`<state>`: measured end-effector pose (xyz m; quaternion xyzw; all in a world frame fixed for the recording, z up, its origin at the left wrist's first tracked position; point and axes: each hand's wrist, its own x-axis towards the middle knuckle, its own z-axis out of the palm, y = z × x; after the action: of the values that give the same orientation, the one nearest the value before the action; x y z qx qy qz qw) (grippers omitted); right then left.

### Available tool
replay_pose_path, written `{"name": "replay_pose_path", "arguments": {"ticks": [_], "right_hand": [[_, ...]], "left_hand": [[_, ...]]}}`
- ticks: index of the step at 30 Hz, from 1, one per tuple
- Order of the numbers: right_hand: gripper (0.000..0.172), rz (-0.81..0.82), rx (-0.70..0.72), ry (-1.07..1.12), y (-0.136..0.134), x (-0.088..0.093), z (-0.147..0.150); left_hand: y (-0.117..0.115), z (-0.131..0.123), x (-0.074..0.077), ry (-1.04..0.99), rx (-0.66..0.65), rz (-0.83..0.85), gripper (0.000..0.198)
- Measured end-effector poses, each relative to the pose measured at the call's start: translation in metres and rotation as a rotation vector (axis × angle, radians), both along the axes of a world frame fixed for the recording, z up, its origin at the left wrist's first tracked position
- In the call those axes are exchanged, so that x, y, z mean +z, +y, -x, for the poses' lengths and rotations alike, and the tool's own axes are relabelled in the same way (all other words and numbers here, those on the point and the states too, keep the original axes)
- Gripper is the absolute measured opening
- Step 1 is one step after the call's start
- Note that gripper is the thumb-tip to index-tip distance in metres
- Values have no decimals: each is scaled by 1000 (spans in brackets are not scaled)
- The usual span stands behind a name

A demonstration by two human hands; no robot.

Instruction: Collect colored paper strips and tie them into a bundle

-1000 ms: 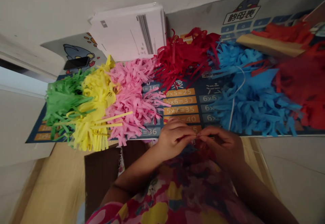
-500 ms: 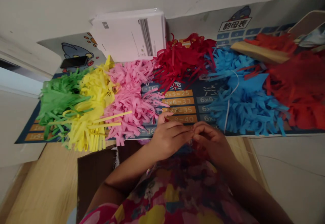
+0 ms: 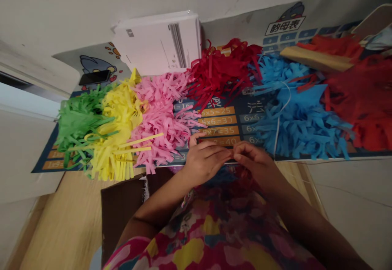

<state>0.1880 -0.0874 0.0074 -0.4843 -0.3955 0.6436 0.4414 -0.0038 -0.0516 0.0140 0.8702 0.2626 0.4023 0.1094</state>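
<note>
At the table's front edge, my left hand (image 3: 204, 162) and my right hand (image 3: 252, 158) meet with their fingertips almost touching. Both are closed in a pinch, the left thumb raised. What lies between the fingers is too small and hidden to make out. Just below my right hand some red paper (image 3: 245, 176) shows, with blue paper (image 3: 225, 174) beside it, both dim and partly covered. Nearest to my left hand on the table is a pile of pink fringed paper (image 3: 159, 123). Blue fringed paper (image 3: 306, 129) lies right of my right hand, a white string (image 3: 278, 127) across it.
Yellow (image 3: 118, 127) and green fringed paper (image 3: 81, 119) lie left. Dark red fringed paper (image 3: 223, 72) sits at the back, brighter red paper (image 3: 367, 94) right, near a wooden piece (image 3: 315, 59). A white paper stack (image 3: 156, 43), a phone (image 3: 94, 77) and a brown box (image 3: 122, 213) also show.
The view has shifted slightly, so the table's things appear a little farther right. My hands stay together in nearly the same pose.
</note>
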Motion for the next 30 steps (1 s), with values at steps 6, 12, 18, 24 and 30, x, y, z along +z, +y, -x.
{"name": "replay_pose_path", "arguments": {"ticks": [6, 12, 18, 24, 30], "right_hand": [[19, -31, 13, -134, 0, 6, 2], [15, -268, 1, -407, 0, 4, -4], [11, -494, -76, -613, -5, 8, -4], [6, -507, -108, -603, -13, 14, -1], [12, -566, -174, -666, -19, 9, -3]], "left_hand": [[2, -3, 3, 25, 52, -62, 13], [3, -1, 2, 3, 25, -1, 10], [1, -4, 5, -65, 60, 28, 11], [-6, -12, 2, -269, 33, 172, 11], [-8, -17, 4, -343, 41, 185, 8]]}}
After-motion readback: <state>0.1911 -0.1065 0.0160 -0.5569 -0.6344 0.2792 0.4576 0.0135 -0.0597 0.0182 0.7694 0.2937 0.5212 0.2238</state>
